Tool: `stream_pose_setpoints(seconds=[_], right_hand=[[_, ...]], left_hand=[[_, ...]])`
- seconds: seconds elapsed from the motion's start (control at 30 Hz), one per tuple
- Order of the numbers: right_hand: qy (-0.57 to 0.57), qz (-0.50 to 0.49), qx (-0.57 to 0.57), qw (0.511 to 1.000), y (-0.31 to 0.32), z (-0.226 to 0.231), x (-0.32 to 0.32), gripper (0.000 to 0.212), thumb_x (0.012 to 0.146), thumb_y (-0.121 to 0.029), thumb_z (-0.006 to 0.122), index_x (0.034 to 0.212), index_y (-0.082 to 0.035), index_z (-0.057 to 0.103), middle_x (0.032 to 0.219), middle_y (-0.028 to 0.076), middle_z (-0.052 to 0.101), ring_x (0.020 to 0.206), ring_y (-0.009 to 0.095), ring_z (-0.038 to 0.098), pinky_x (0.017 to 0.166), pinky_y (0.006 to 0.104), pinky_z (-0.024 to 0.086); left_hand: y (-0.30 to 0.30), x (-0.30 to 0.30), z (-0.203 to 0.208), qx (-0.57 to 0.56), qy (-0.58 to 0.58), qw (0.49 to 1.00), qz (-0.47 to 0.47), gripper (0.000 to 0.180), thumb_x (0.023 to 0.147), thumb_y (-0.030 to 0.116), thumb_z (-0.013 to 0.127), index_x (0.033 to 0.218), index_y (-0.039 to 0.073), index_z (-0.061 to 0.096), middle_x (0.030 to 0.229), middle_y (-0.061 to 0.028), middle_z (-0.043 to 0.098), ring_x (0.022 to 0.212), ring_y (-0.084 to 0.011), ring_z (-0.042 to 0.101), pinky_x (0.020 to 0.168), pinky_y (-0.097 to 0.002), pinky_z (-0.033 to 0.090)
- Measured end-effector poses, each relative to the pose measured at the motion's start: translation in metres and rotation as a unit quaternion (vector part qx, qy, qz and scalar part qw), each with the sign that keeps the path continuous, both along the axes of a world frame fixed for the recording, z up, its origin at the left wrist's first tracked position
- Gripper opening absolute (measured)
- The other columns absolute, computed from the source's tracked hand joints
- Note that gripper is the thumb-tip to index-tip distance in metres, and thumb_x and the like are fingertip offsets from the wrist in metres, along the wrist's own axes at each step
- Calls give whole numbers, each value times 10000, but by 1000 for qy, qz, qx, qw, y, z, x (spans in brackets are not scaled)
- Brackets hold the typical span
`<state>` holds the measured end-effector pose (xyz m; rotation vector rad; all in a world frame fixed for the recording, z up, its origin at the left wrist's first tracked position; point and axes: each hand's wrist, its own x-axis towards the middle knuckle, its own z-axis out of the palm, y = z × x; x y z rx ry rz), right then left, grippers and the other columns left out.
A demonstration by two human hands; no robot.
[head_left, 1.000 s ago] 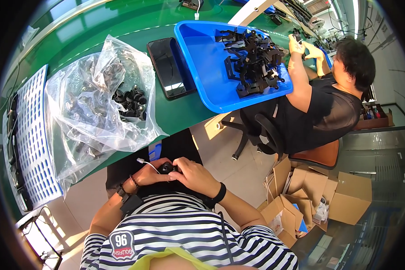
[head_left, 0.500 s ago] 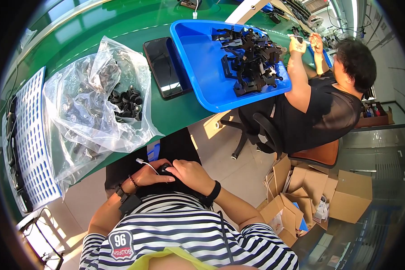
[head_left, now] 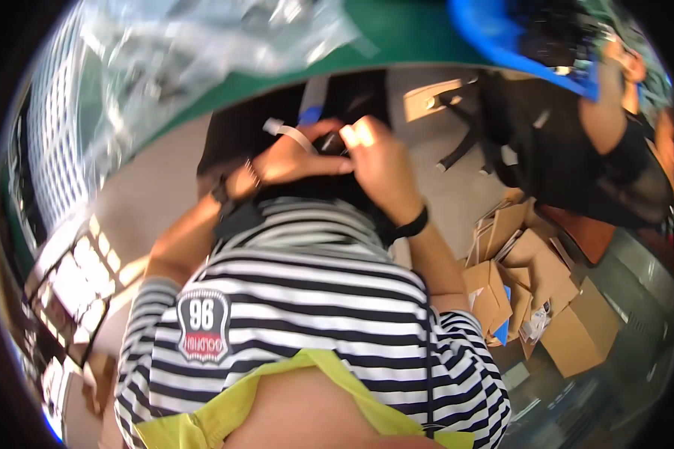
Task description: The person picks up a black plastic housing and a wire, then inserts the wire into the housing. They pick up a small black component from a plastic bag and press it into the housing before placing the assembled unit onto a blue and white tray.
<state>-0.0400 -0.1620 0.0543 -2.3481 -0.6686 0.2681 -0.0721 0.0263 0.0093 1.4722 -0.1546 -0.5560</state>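
Observation:
Over my lap my left hand point(head_left: 296, 159) is closed round a small black part point(head_left: 331, 142). A white cable point(head_left: 301, 136) comes out of it past my fingers and ends in a pale connector point(head_left: 274, 126). My right hand point(head_left: 382, 159) meets the left one at the part, its thumb and fingers pinched together there. Motion blur and my fingers hide most of the part, so its exact kind cannot be told.
Beyond my knees runs the green table point(head_left: 404, 37), bearing a clear plastic bag point(head_left: 225, 45) and a blue bin point(head_left: 494, 41) of black pieces. A white slotted panel point(head_left: 56, 120) stands left. At right are a co-worker's arm point(head_left: 605, 112), a chair and open cardboard boxes point(head_left: 580, 329).
The view has tipped down toward my lap, so the table and bin have slid toward the upper edge. Both hands stay together at the black part; the right hand's fingers now look more upright.

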Motion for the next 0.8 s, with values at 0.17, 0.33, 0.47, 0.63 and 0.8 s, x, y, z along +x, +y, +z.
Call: stream_pose_setpoints(seconds=[0.17,0.33,0.47,0.63,0.8], right_hand=[[100,42,89,990,-16,12,6,143,997,-134,587,1023,5,605,862,146,611,703,254,630,603,354,490],[198,39,112,973,-25,14,-3,143,992,-141,620,1032,-5,601,852,125,625,671,199,632,586,306,488],[162,59,31,985,-26,18,-5,161,967,-150,656,1008,-14,579,837,123,621,657,254,621,578,342,485],[54,90,-39,994,-25,19,-6,195,941,-157,692,983,-15,565,808,118,617,634,267,614,556,359,477],[106,30,35,993,-21,17,-8,188,946,-155,684,984,-15,565,824,122,627,625,276,610,552,364,478]], left_hand=[[10,7,6,81,-20,997,-8,506,847,315,821,1231,52,623,1085,-75,664,1073,-169,599,956,-320,466],[7,-7,9,73,-38,996,-20,496,830,328,830,1204,62,641,1076,-73,667,1056,-188,609,940,-317,473],[7,-10,19,94,-15,995,-34,515,813,339,840,1195,52,647,1097,-67,670,1066,-197,611,947,-321,472],[7,-11,20,106,-33,993,-29,537,806,347,843,1208,51,644,1112,-70,673,1074,-199,612,951,-323,470],[4,-9,20,99,-36,994,-17,538,810,341,840,1215,48,644,1110,-73,676,1068,-198,617,942,-323,475]])
